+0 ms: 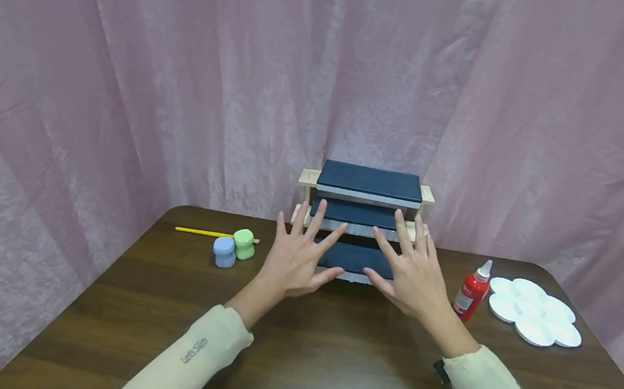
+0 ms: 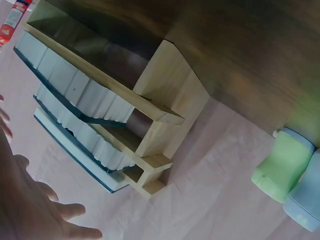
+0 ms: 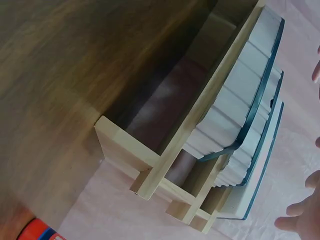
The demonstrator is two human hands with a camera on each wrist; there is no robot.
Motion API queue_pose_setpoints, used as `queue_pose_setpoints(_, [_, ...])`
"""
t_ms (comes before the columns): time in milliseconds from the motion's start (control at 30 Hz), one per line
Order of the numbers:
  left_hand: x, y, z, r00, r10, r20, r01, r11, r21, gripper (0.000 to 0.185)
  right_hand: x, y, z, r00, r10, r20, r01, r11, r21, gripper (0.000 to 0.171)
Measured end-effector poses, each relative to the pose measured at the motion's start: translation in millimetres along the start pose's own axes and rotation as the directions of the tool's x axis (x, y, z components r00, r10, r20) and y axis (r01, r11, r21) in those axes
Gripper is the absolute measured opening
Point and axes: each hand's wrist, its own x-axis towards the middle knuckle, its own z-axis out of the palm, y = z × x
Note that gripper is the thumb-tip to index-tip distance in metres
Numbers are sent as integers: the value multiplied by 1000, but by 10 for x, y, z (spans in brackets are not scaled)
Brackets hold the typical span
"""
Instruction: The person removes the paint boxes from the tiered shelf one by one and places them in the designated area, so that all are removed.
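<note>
My left hand [image 1: 295, 262] is held out with fingers spread, holding nothing. Opposite it, my right hand [image 1: 417, 277] is spread the same way, palm turned away from the head camera. Between and beyond both hands stands a stepped wooden rack [image 2: 175, 85] with three levels. On the tiers sit a top dark-lidded white box [image 1: 371, 182], a middle one [image 1: 358, 214] and a lowest one [image 1: 356, 258]. The fingers partly cover the lower two in the head view. Ribbed white sides show in the right wrist view on the nearest box [image 3: 235, 105].
Left of the rack, a green waisted container [image 1: 244, 244] and a blue one [image 1: 224, 252] stand by a thin yellow stick [image 1: 203, 232]. To the right are a red bottle [image 1: 468, 297] with a white nozzle and a flower-shaped white palette [image 1: 530, 307]. A pink curtain [image 1: 255, 85] hangs behind the table.
</note>
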Motion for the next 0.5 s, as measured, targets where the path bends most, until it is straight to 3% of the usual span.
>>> queue_pose_setpoints(267, [-123,-74,-29,1000,12,15,-11,998,-68,82,-55,54,-1,1000,-17,-13,18,997,77,69])
queue_pose_setpoints(500, [-206,-150,-54,997,-25,77,44,967,-250,85,-66,76,-29,999,41,20,-43,987,153,62])
